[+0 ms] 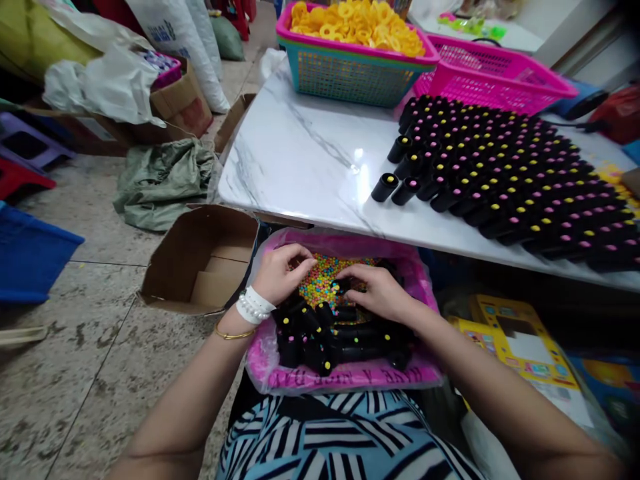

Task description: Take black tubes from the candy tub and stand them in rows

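Observation:
A pink basket (425, 273) lined with clear plastic rests at my lap. Small multicoloured beads (320, 275) fill its far part, and several black tubes (350, 348) lie jumbled in its near part, some showing a coloured bead at the end. My left hand (283, 273) is over the basket's left side, thumb and fingers pinched together; whatever is between them is too small to make out. Across from it, my right hand (376, 288) curls over the beads, with its thumb and fingers around a black tube (342, 285) that is partly hidden.
On the white marbled table (300, 153) stand rows of upright black tubes (500, 167) with yellow or pink beads on top. Behind are a basket of yellow rings (360, 77) and a pink basket (495, 77). A cardboard box (200, 260) sits left; yellow packages (520, 340) lie right.

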A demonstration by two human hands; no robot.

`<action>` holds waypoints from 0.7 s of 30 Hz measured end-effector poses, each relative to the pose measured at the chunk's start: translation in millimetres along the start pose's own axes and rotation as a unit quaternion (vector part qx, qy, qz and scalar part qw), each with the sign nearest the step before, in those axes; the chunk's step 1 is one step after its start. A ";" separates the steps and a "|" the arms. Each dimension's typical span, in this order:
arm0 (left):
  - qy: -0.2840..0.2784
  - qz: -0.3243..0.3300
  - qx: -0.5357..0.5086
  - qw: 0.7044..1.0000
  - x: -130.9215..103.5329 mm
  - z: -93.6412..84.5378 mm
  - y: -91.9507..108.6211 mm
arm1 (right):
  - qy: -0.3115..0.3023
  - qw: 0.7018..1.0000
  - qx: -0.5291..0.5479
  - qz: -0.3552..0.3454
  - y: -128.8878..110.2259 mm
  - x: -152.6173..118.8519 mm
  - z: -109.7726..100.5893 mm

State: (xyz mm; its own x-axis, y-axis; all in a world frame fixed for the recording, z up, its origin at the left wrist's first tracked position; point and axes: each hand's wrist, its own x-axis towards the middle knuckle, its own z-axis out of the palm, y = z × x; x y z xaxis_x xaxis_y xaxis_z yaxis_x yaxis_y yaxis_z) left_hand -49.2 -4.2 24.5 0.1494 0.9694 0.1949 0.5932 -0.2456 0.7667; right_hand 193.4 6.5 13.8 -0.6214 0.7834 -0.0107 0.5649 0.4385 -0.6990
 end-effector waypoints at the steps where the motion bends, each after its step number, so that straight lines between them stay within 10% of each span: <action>1: 0.002 0.004 0.006 1.000 1.1 0.8 -0.8 | 0.016 1.000 0.008 0.007 0.8 -3.8 -5.2; 7: -0.056 0.043 0.108 0.992 0.2 8.9 1.4 | 0.085 0.990 0.109 0.036 -5.5 -27.0 -27.1; 13: -0.094 0.053 0.370 0.923 -17.0 3.3 17.8 | 0.242 0.960 0.142 0.014 -34.1 -36.3 -54.2; 21: -0.114 0.017 0.433 0.894 -19.9 4.6 23.2 | 0.436 0.886 -0.097 0.119 -14.7 6.3 -92.4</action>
State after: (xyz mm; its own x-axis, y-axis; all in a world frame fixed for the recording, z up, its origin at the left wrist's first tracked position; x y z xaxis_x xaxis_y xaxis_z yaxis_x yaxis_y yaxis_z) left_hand -34.7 -29.2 35.6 0.2778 0.9606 0.0035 0.9605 -0.2777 -0.0187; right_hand 231.4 45.7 90.1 0.1373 0.8693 0.4748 0.7595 0.2154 -0.6139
